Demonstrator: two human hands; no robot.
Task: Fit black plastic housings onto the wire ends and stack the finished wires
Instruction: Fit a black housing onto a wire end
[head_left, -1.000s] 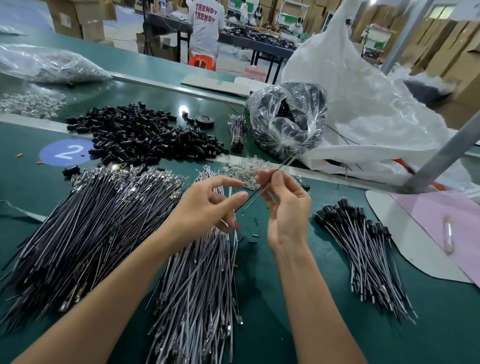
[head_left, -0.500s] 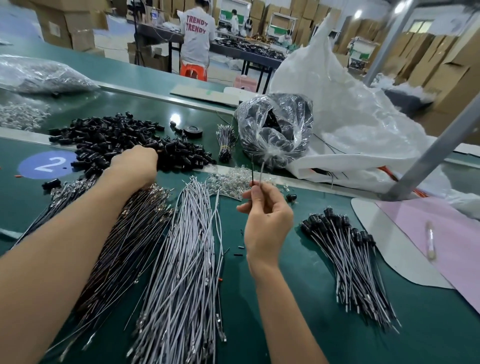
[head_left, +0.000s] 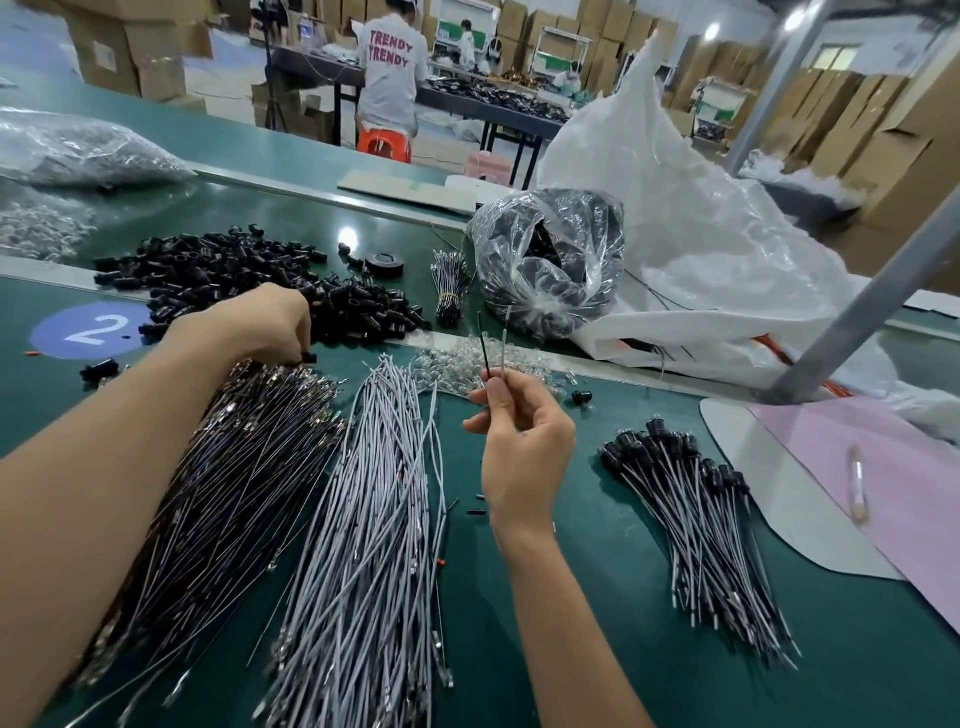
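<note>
Writing: a white "2" on a blue disc (head_left: 93, 330), left centre; "TRENDY TRENDY" in pink on a white shirt (head_left: 390, 67), top centre.

Your right hand (head_left: 519, 447), mid-frame, pinches a wire pair (head_left: 506, 338), one black and one grey, both thin and upright.

Your left hand (head_left: 260, 325) curls over the near edge of the housings (head_left: 234, 270), small glossy black cylinders heaped upper left. Whether it grips one cannot be told.

The finished stack (head_left: 696, 509), black-capped, lies at right on the green mat (head_left: 618, 571). Loose dark wires (head_left: 223, 467) and grey wires (head_left: 374, 509) fan out lower left.
</note>
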